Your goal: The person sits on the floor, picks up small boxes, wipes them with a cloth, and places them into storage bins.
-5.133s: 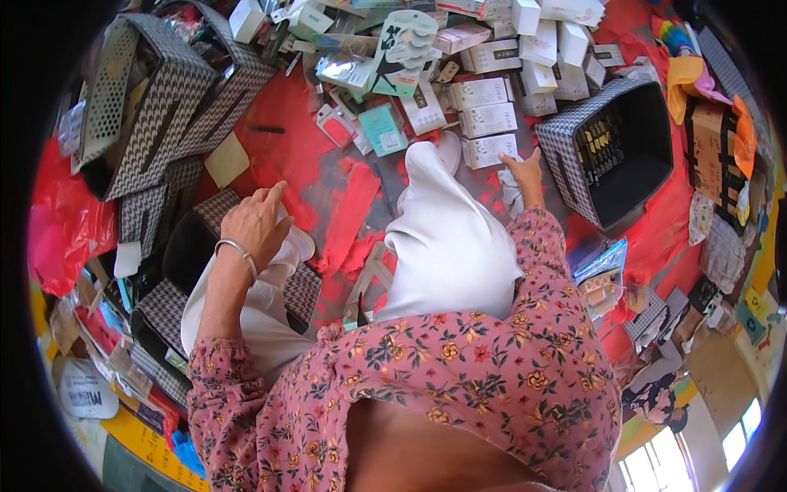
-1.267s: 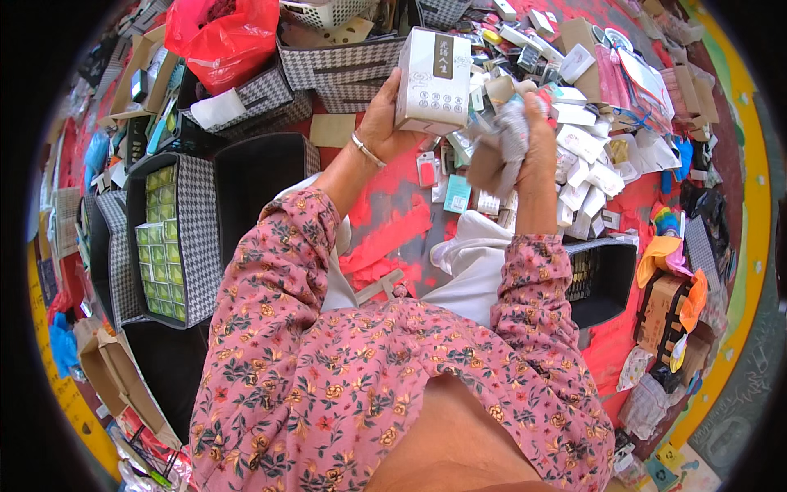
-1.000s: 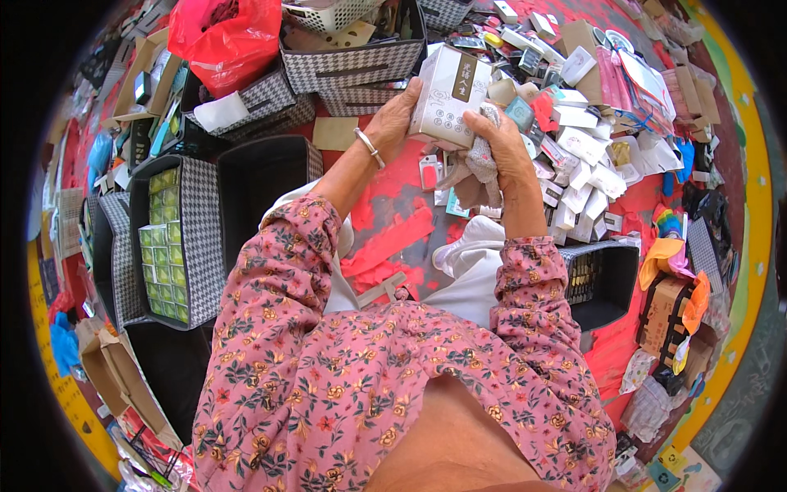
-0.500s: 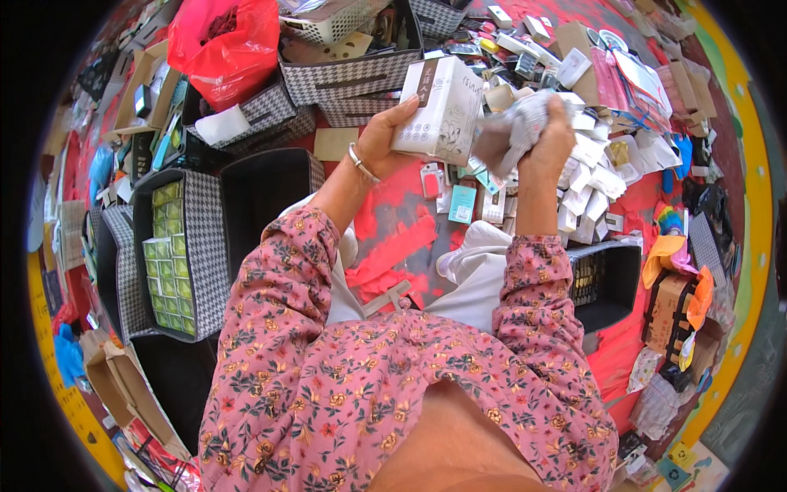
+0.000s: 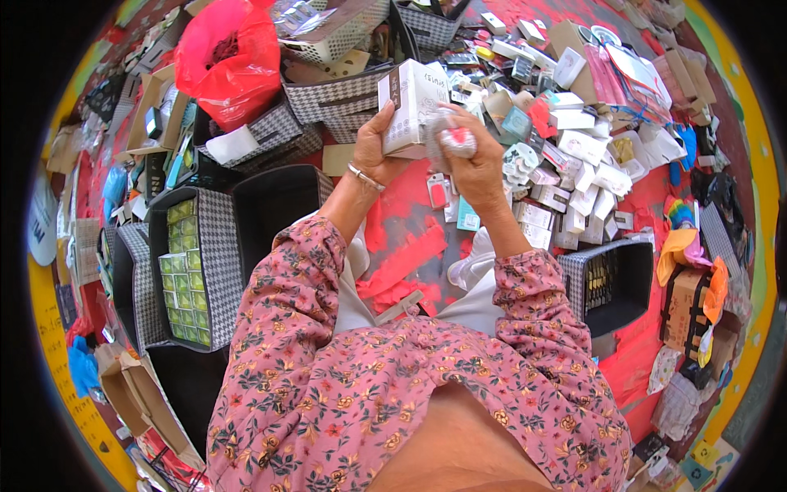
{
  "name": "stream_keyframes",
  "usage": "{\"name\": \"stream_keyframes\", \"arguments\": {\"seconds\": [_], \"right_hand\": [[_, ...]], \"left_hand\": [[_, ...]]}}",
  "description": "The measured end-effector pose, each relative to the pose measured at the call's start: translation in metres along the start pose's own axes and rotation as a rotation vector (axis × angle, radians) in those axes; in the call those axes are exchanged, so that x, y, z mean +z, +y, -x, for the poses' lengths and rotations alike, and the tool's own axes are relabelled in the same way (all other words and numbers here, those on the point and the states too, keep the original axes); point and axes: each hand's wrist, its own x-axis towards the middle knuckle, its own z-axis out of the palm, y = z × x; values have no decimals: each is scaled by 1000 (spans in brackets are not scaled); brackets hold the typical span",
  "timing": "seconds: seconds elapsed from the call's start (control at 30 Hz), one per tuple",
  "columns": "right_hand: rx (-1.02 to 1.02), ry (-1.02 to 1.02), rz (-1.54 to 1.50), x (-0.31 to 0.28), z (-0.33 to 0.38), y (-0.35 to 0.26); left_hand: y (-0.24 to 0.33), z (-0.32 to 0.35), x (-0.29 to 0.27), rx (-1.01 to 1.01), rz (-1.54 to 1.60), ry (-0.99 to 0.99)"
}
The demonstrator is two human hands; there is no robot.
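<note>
A white carton [image 5: 416,97] with a dark label strip is raised in front of me. My left hand [image 5: 379,146] grips its lower left side, with a bracelet on that wrist. My right hand [image 5: 474,157] is closed on a crumpled grey cloth [image 5: 436,141] with a red patch, pressed against the carton's right side. Both hands are above the floor, between the heap of small boxes and my knees. The fingertips under the carton are hidden.
Small white boxes [image 5: 584,148] lie heaped at the right. Houndstooth bins stand at the left, one holding green boxes [image 5: 184,287]. Another dark bin [image 5: 611,287] sits by my right arm. A red plastic bag [image 5: 234,74] and white basket [image 5: 340,37] are at the far left.
The cloth in my right hand has moved left and now meets the carton. My left hand has shifted slightly left with the carton, still holding it.
</note>
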Motion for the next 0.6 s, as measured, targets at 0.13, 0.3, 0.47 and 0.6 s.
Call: {"name": "stream_keyframes", "arguments": {"seconds": [0.13,0.3,0.47,0.6], "right_hand": [[498,299,-257,-14,0,26],[808,566,-604,-27,0,33],[781,466,-848,-41,24,36],[937,383,-1131,-43,66,34]], "left_hand": [[7,2,1,46,-18,-21],[1,29,-14,97,-146,24],[-21,65,11,-39,-511,-105],[-44,95,25,4,-468,-90]]}}
